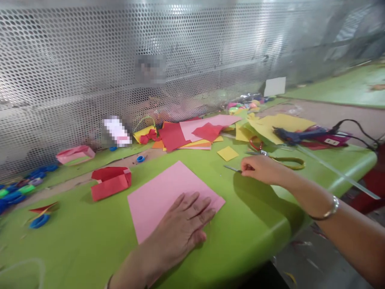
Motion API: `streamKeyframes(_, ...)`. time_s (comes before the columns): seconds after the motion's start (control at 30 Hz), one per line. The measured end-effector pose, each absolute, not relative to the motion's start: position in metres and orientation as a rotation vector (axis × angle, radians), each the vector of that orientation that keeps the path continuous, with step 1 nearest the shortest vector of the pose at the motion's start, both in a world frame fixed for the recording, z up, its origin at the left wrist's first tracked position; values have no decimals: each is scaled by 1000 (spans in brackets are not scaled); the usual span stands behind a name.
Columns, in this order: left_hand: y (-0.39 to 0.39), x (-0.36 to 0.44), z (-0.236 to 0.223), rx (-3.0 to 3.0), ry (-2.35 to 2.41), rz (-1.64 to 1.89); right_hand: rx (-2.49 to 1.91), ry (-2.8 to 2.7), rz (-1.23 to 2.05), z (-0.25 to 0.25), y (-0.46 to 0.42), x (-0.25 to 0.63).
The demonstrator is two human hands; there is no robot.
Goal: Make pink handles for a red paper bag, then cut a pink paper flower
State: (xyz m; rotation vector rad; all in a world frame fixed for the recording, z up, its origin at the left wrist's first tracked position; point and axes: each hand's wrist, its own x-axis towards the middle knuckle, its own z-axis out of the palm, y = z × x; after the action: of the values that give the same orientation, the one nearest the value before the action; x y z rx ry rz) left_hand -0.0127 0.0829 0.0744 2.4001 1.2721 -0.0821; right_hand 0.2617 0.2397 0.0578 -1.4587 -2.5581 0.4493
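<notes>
My left hand [183, 224] lies flat with its fingers spread on a square sheet of pink paper [159, 196], which rests on the green tabletop. My right hand [255, 168] is farther right, its fingers closed on a slim grey pointed tool [231, 168]; most of the tool is hidden by the fingers, so its kind does not show. Just behind that hand lie scissors [264, 153] with red and yellow handles. A small yellow paper square [227, 153] sits between the pink sheet and the scissors.
A red folded paper piece [111, 184] and a pink paper loop [75, 155] stand at left, near blue rings [39, 220]. Coloured sheets [192, 134] lie behind. At right are a glue gun [297, 135] and a clear stick [339, 172] crossing the table edge. A perforated metal panel [90, 72] closes the back.
</notes>
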Motion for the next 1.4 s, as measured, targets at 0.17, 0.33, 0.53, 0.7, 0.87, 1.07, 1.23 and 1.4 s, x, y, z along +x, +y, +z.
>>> streamKeyframes(0.17, 83, -13, 76, 2381, 1229, -46, -1495, -2555, 492, 62, 241, 259)
streamKeyframes(0.33, 80, -13, 73, 2399, 1119, 115, -1485, -2471, 409, 61, 224, 258)
streamKeyframes(0.53, 75, -10, 72, 2445, 997, 266, -1384, -2353, 446, 66, 171, 272)
streamKeyframes(0.7, 71, -1, 74, 2330, 916, 610, -1320, -2243, 562, 55, 106, 289)
streamKeyframes(0.87, 70, 3, 77, 2260, 1014, 727, -1370, -2176, 790, 46, 69, 280)
streamKeyframes(1.07, 71, 2, 80, 2335, 879, 768, -1328, -2026, 1131, 50, 59, 260)
streamKeyframes(1.23, 69, -2, 81, 2360, 864, 730, -1337, -1943, 1188, 51, 58, 260)
streamKeyframes(1.4, 70, -3, 80, 2375, 860, 663, -1342, -1945, 1246, 51, 59, 260)
